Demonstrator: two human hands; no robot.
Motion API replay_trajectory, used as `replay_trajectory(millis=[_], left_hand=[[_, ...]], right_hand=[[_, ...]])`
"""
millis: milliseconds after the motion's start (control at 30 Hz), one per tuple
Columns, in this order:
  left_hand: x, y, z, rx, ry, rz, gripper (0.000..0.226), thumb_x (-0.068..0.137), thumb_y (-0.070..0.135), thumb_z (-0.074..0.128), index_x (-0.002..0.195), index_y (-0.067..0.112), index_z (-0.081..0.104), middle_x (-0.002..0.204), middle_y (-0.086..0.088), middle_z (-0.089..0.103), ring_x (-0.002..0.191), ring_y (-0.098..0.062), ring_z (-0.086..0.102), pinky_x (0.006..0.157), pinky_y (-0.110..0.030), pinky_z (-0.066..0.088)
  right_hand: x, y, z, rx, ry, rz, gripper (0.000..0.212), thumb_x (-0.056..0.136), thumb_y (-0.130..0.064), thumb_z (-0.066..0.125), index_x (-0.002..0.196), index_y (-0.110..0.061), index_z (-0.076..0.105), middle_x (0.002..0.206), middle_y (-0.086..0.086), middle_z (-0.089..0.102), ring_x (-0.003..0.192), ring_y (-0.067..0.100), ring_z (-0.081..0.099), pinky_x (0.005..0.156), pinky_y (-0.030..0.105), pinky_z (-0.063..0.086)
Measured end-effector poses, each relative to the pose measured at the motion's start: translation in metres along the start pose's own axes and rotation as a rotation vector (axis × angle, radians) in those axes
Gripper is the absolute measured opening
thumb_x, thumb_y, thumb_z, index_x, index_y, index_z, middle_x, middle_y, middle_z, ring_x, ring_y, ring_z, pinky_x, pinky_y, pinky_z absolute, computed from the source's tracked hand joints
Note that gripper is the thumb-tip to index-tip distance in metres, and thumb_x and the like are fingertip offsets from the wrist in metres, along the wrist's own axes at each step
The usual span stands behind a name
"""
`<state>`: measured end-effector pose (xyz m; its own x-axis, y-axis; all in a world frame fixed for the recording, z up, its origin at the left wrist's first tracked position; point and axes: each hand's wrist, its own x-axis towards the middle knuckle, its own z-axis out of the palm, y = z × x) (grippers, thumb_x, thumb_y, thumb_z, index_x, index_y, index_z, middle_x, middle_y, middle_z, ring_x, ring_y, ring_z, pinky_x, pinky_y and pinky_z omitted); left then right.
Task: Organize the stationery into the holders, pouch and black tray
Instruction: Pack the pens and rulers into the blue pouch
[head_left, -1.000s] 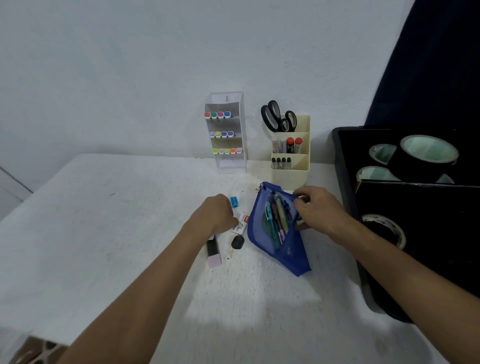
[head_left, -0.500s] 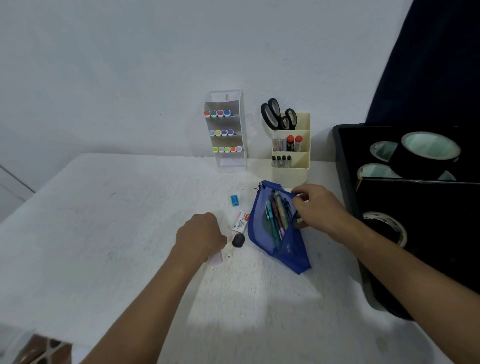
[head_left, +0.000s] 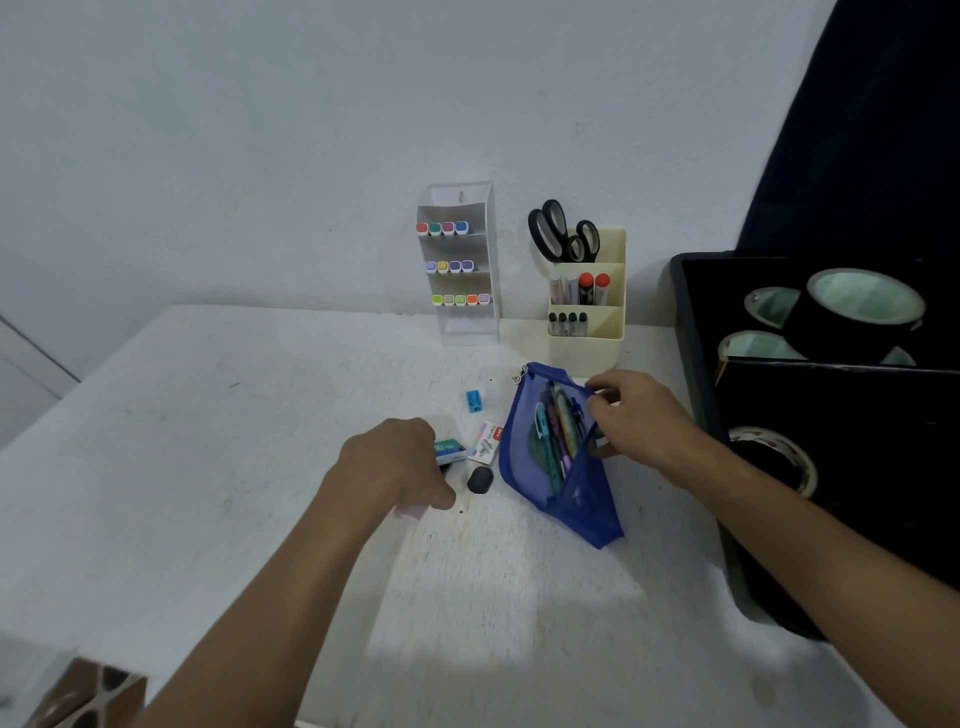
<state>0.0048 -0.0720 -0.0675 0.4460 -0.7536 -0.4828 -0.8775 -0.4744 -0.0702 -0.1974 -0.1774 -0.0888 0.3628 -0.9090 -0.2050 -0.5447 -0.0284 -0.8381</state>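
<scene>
A blue mesh pouch (head_left: 566, 499) lies open on the white table (head_left: 208, 441) with several pens inside. My right hand (head_left: 639, 415) pinches the pouch's open upper edge. My left hand (head_left: 395, 467) is curled down over a lilac-and-black marker (head_left: 410, 512), of which only the lilac end shows under the fingers. Beside that hand lie a green-and-blue box (head_left: 449, 449), a white staples box (head_left: 485, 441), a small black object (head_left: 479, 479) and a blue sharpener (head_left: 474, 401). The black tray (head_left: 696, 374) stands at the right.
A clear holder (head_left: 460, 322) with several coloured markers and a cream holder (head_left: 587, 338) with scissors (head_left: 563, 234) and pens stand against the wall. Tape rolls (head_left: 862, 306) sit in the tray. A brown box (head_left: 78, 696) is at the bottom left.
My left hand drew back from near the sharpener toward me and closed over the lilac-and-black marker. The green-and-blue box has come into sight. My right hand stays on the pouch.
</scene>
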Motion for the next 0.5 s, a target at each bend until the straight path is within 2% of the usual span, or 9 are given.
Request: replay_trajectory(millis=[67,167,267,367,433,500], left_hand=[[-0.005,-0.001,-0.007,0.087,0.055,-0.017,0.04,0.068,0.033,0.072,0.099,0.017,0.052,0.073,0.004,0.052,0.077,-0.015,0.059,0.064,-0.027,0.045],[-0.012,-0.002,-0.018,0.168,0.163,-0.058,0.031,0.073,0.031,0.073,0.088,0.017,0.05,0.068,0.004,0.052,0.078,-0.015,0.063,0.066,-0.027,0.045],[-0.018,-0.001,-0.032,0.14,0.31,-0.103,0.03,0.076,0.034,0.074,0.085,0.017,0.052,0.073,0.003,0.053,0.071,-0.015,0.057,0.061,-0.027,0.042],[-0.018,0.007,-0.042,0.016,0.436,-0.059,0.032,0.075,0.034,0.074,0.082,0.015,0.049,0.067,0.003,0.047,0.061,-0.014,0.049,0.054,-0.025,0.035],[-0.017,0.017,-0.046,-0.091,0.412,0.0,0.034,0.073,0.036,0.073,0.078,0.014,0.049,0.064,0.002,0.047,0.062,-0.015,0.051,0.055,-0.025,0.037],[-0.013,0.03,-0.047,-0.245,0.277,0.088,0.034,0.07,0.038,0.073,0.071,0.01,0.053,0.06,0.0,0.052,0.057,-0.015,0.052,0.053,-0.024,0.04]], right_hand=[[0.0,0.0,0.0,0.0,-0.001,-0.003,0.031,0.097,-0.017,0.049,0.128,-0.016,0.052,0.108,0.005,0.059,0.081,0.016,0.065,0.064,0.03,0.06],[-0.001,0.0,-0.001,0.009,0.001,-0.005,0.031,0.097,-0.017,0.048,0.128,-0.015,0.051,0.108,0.006,0.059,0.079,0.016,0.065,0.063,0.03,0.06],[-0.001,0.0,-0.001,0.016,0.0,-0.003,0.031,0.097,-0.016,0.048,0.128,-0.015,0.051,0.107,0.005,0.059,0.077,0.016,0.066,0.061,0.028,0.059],[-0.001,0.0,-0.001,0.014,0.001,0.0,0.031,0.097,-0.017,0.048,0.127,-0.016,0.052,0.109,0.005,0.059,0.079,0.016,0.065,0.06,0.027,0.059],[-0.001,0.0,-0.001,0.003,0.005,0.007,0.03,0.097,-0.017,0.048,0.126,-0.017,0.052,0.108,0.004,0.059,0.079,0.016,0.065,0.062,0.028,0.059],[0.0,0.0,-0.001,-0.007,0.007,0.01,0.028,0.097,-0.017,0.049,0.125,-0.017,0.054,0.108,0.005,0.06,0.079,0.017,0.066,0.065,0.031,0.061]])
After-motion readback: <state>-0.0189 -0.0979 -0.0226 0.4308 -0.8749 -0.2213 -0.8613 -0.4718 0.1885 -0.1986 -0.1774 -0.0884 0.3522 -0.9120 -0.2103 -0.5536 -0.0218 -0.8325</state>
